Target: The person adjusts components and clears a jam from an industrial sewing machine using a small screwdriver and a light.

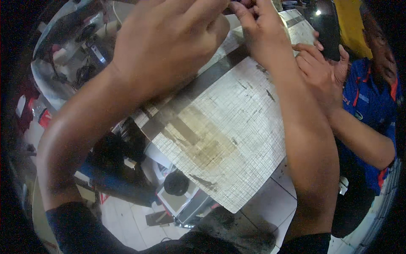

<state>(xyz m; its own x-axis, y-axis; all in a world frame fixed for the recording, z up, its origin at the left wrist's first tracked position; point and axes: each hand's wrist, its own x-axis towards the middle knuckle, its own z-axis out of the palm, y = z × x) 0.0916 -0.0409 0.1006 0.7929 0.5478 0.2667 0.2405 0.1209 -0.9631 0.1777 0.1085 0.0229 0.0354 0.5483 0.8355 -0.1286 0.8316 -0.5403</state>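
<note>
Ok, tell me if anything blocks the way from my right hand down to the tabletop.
Nothing visible stands between your right hand and the tabletop; a co-worker's hand is off to the right.

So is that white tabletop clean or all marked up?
Marked up: the white crosshatched tabletop shows a brownish patch and dark marks.
</note>
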